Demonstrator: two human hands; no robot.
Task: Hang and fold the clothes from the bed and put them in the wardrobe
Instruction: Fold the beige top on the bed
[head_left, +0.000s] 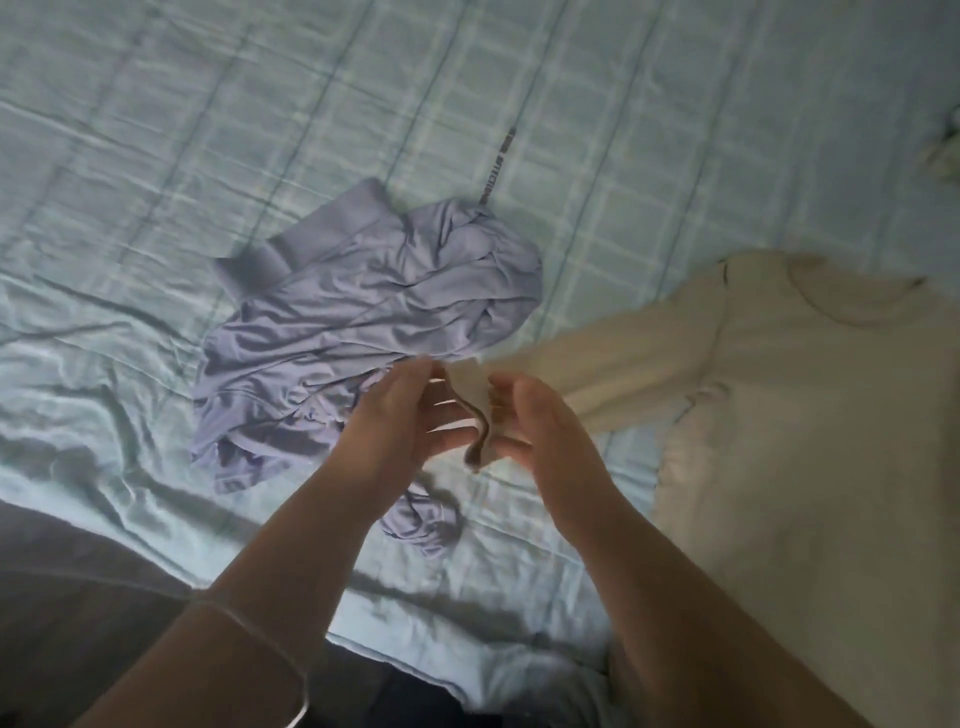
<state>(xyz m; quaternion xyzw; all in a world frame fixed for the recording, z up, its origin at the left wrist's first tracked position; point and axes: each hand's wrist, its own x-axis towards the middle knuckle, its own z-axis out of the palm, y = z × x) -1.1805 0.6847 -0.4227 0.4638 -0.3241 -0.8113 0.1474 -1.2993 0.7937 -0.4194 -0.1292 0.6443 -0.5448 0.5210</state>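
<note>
1. Right hand (540, 436): fingers (496, 395) curled over the cuff (470, 400) of the cream long-sleeved knit top (805, 415), thumb underneath. Cuff is held, lifted a bit off the bed.
2. Left hand (405, 421): fingers (415, 379) spread, nearly straight, thumb tip at the cuff's open edge. Frame is blurred, so I can't tell if it's a pinch or just contact.
3. Cuff sits between the two sets of fingers. The sleeve runs from there up and right to the top's body, which lies flat on the bed well right of the fingers, neckline at the far end.
4. Crumpled lavender jersey garment (363, 322): in a heap on the bed just beyond and left of the left fingers, partly under the left forearm. No hand grips it.
5. Bed with pale teal checked quilt (156, 156) under everything, creased.
6. Thin string bracelet (249, 621) on the left forearm, well back from the fingers.
7. Dark floor (62, 597) at near left, off the bed edge.
</note>
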